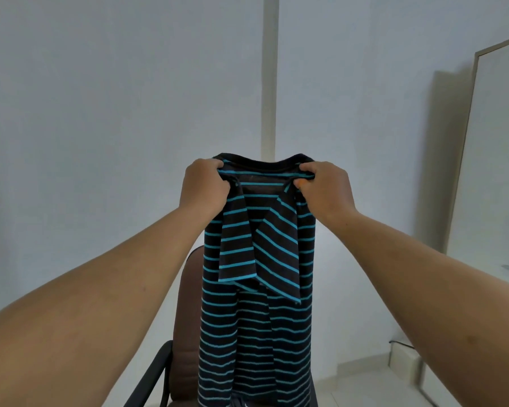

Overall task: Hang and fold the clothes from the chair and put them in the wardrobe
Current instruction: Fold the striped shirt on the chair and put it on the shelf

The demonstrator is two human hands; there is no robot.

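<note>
A black T-shirt with turquoise stripes [256, 324] hangs in the air in front of me, its sides and both sleeves folded inward over the back. My left hand [203, 188] grips the left shoulder by the collar. My right hand [325, 190] grips the right shoulder at the same height. The shirt's lower part drapes down over a brown office chair [188, 312], which stands behind it and is mostly hidden. No wardrobe is in view.
The chair's black armrest [156, 374] shows at lower left. A tall framed mirror [494, 160] leans against the wall on the right. A white wall with a vertical strip [270, 77] fills the background. A small white box [406, 356] sits on the floor at lower right.
</note>
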